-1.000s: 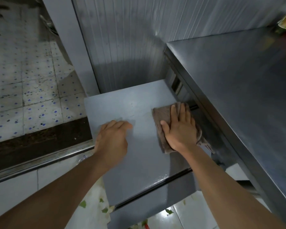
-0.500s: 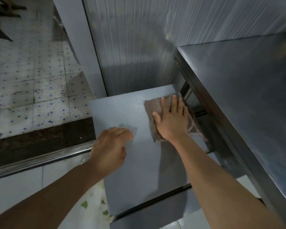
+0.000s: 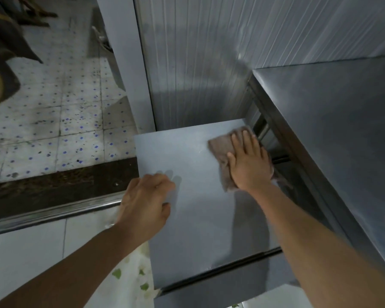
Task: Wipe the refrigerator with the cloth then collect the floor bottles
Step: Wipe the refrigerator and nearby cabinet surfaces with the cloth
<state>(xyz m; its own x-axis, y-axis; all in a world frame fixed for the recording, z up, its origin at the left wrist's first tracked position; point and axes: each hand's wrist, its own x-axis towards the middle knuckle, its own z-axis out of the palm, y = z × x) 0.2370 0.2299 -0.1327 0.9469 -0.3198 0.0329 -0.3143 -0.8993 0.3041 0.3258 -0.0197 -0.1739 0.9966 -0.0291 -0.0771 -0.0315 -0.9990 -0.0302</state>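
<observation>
In the head camera view, the low grey flat-topped refrigerator fills the middle of the frame, seen from above. Its top is a rectangle whose long axis runs from the person toward the ribbed metal wall panel behind it, tilting slightly left at the far end. A dark seam crosses the near edge.

The brown crumpled cloth lies on the far right corner of the refrigerator top, near the wall and just beside the stainless steel counter on the right. Its longer side runs roughly from near to far.

The right hand lies flat, palm down, on the cloth. Its fingers are straight and slightly spread, pointing toward the wall, the thumb out to the left on the fabric.

The left hand rests at the left edge of the refrigerator top, well apart from the cloth. Its fingers are curled inward and held loosely together, knuckles up; it holds nothing visible.

To the left lies a white tiled floor with blue dots. No bottles are in view.
</observation>
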